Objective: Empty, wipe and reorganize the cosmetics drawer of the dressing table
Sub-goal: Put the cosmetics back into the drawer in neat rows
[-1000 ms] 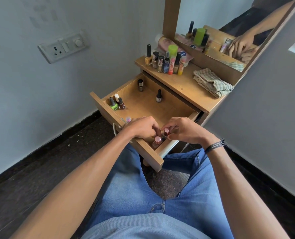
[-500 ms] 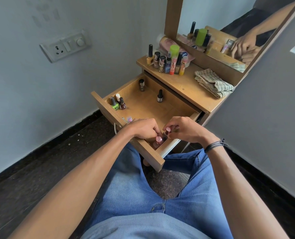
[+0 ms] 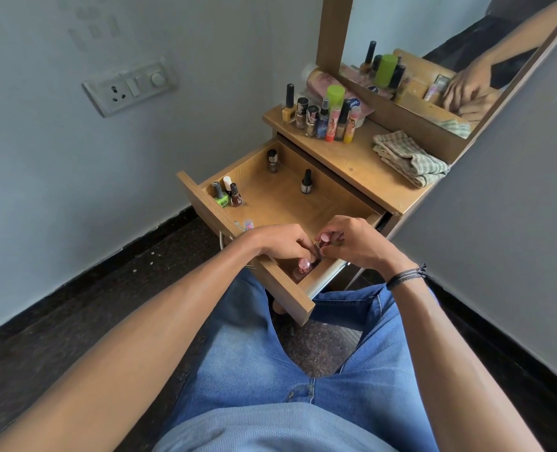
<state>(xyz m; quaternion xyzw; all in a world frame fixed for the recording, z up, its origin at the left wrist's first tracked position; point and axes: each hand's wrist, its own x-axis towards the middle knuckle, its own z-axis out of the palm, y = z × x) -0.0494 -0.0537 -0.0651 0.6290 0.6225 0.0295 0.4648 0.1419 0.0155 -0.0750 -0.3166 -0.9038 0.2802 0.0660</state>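
The wooden drawer [image 3: 202, 203] of the dressing table is pulled out over my lap. Both hands are in its near right corner. My right hand [image 3: 355, 243] pinches a small pink-capped bottle [image 3: 324, 238], held just above the drawer floor. My left hand [image 3: 283, 243] has its fingers curled down beside another pink-capped bottle [image 3: 303, 266] that stands in the corner; what those fingers hold is hidden. A green bottle [image 3: 220, 197], a white-capped one [image 3: 227, 183] and a dark red one [image 3: 235, 196] stand at the far left corner. Two dark-capped bottles [image 3: 272, 159] [image 3: 307, 182] stand further back.
On the table top [image 3: 352, 161] stands a cluster of several cosmetic bottles [image 3: 322, 115], with a folded checked cloth [image 3: 407, 156] to their right. A mirror [image 3: 433, 44] leans behind them. A small pink item [image 3: 248, 224] lies by the drawer's front wall. A switch plate [image 3: 130, 86] is on the left wall.
My right hand has lifted the pink-capped bottle slightly up and away from the corner. My left hand has stayed by the other pink bottle.
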